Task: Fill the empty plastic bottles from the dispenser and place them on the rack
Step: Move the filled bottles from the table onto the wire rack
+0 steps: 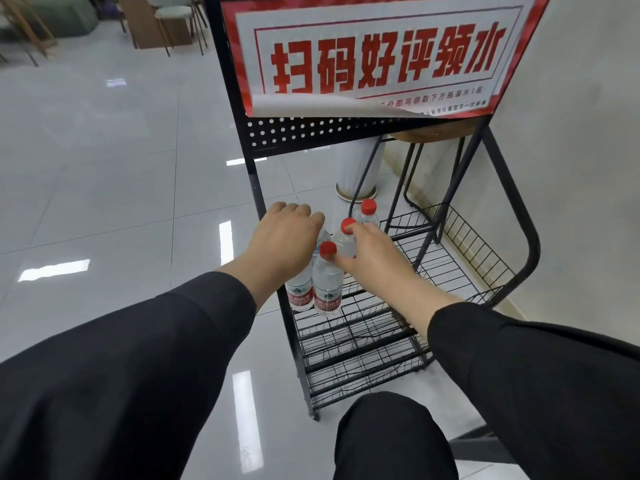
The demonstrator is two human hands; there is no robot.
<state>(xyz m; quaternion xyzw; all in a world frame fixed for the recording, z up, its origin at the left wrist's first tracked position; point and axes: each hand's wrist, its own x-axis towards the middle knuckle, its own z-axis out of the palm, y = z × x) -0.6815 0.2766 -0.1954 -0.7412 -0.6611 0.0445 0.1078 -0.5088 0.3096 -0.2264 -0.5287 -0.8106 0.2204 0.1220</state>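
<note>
Four clear bottles with red caps stand upright, clustered at the left end of the black wire rack (457, 268): front bottle (327, 285), left bottle (300, 292) just beside it, middle bottle (345, 240), back bottle (367, 213).

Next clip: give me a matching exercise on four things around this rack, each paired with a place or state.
Things
1. left hand
2. right hand
3. sign
4. far bottle

Places or states
A. fixed at the top of the rack
B. untouched, standing behind the others
C. gripping a red-capped bottle
D. over a bottle whose cap is hidden

Pairs: 1-D, 2-C, 3-A, 4-B
</note>
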